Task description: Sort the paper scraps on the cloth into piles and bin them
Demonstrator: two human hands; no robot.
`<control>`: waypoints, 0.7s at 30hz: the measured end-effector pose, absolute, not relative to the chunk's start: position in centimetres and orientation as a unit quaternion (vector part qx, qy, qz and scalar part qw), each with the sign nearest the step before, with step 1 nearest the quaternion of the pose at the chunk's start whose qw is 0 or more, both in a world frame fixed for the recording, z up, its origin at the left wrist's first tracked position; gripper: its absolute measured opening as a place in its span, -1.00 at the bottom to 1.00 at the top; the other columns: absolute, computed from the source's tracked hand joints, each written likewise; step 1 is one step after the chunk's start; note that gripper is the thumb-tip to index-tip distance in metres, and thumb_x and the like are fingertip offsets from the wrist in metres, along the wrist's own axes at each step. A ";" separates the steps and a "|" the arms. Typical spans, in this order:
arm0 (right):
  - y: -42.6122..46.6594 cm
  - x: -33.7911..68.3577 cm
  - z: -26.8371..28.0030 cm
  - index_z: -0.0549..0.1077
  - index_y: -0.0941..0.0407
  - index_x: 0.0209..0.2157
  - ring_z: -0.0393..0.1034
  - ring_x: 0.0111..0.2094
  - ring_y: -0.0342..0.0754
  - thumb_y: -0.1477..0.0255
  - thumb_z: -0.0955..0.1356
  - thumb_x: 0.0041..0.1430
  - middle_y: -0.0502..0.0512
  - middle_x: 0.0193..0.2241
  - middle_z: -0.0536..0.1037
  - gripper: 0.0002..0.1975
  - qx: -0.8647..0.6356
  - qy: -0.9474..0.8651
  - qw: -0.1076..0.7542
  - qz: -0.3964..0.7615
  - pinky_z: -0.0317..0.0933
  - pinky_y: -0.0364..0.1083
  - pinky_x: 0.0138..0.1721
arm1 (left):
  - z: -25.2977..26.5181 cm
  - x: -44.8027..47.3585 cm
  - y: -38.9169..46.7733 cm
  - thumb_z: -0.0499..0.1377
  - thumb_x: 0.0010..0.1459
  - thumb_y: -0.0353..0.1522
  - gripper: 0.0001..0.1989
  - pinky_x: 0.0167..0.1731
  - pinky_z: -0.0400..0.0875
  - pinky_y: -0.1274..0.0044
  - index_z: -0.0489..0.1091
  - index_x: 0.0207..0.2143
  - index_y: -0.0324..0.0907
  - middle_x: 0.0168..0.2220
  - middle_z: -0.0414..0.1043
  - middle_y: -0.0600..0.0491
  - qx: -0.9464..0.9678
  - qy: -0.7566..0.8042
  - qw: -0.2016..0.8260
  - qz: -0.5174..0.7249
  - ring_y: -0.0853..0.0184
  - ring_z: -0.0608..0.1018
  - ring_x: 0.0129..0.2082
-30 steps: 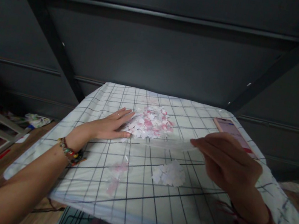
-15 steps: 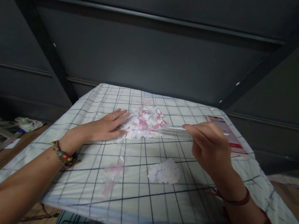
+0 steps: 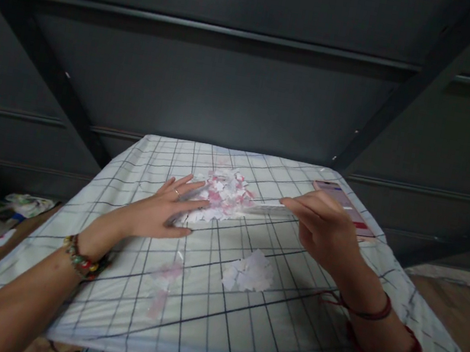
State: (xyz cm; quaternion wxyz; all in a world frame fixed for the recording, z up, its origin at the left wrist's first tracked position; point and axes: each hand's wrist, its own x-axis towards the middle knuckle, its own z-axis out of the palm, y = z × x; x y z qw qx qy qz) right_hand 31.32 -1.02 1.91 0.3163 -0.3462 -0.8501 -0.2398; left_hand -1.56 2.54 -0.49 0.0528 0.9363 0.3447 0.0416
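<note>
A heap of torn paper scraps (image 3: 228, 190), white and pink, lies in the middle of the cloth-covered table. My left hand (image 3: 167, 206) reaches over the heap's left side with its fingers spread, fingertips at the scraps. On the other side, my right hand (image 3: 321, 223) pinches the edge of a thin, whitish plastic sheet (image 3: 266, 206) between thumb and fingers. The sheet stretches taut from the heap's right side to the pinch. Whether it is a bag and whether the scraps lie in or on it I cannot tell.
A smaller pile of white scraps (image 3: 250, 272) lies nearer me. To its left is a clear plastic packet with pink marks (image 3: 165, 284). A phone (image 3: 358, 218) lies by my right hand. Dark panels (image 3: 231, 91) stand behind the checked tablecloth (image 3: 114, 306).
My left hand's fingers have spread wider and reach further over the heap. My right hand keeps its pinch on the sheet. The whole view has shifted slightly.
</note>
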 end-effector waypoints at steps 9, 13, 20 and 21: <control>-0.7 31.2 1.9 0.38 0.13 -0.21 0.28 -0.38 -0.01 0.71 0.16 0.05 0.07 -0.45 0.48 -0.66 -0.395 -0.812 0.333 -0.272 0.16 -0.03 -0.34 | -0.3 -0.8 2.6 0.16 0.14 -0.19 -0.47 0.21 -0.19 0.11 0.18 0.16 0.02 0.31 -0.15 0.04 0.936 0.340 0.035 0.086 0.02 -0.12 0.29; -0.5 30.9 1.6 0.41 0.16 -0.21 0.28 -0.35 0.01 0.64 0.15 0.11 0.11 -0.43 0.49 -0.70 -0.432 -0.799 0.339 -0.245 0.15 -0.01 -0.31 | -0.5 -1.1 3.0 0.02 0.22 -0.17 -0.56 0.21 -0.06 0.18 0.24 0.12 -0.06 0.26 -0.02 0.01 0.918 0.370 0.014 0.141 0.06 -0.01 0.26; -1.1 30.1 1.8 0.43 0.17 -0.24 0.24 -0.40 -0.04 0.49 0.18 0.24 0.07 -0.48 0.46 -0.79 -0.416 -0.827 0.300 -0.231 0.10 -0.07 -0.34 | -0.6 -2.3 4.2 -0.10 0.25 -0.20 -0.56 0.16 0.12 0.27 0.30 0.03 -0.27 0.12 0.19 -0.14 0.850 0.470 -0.037 0.237 0.12 0.23 0.14; -1.1 30.1 1.9 0.42 0.18 -0.19 0.23 -0.41 -0.04 0.48 0.19 0.24 0.07 -0.49 0.45 -0.78 -0.415 -0.827 0.295 -0.239 0.09 -0.07 -0.35 | -0.7 -2.5 4.3 -0.10 0.24 -0.21 -0.56 0.14 0.15 0.28 0.30 0.02 -0.28 0.10 0.21 -0.14 0.834 0.492 -0.037 0.247 0.13 0.27 0.12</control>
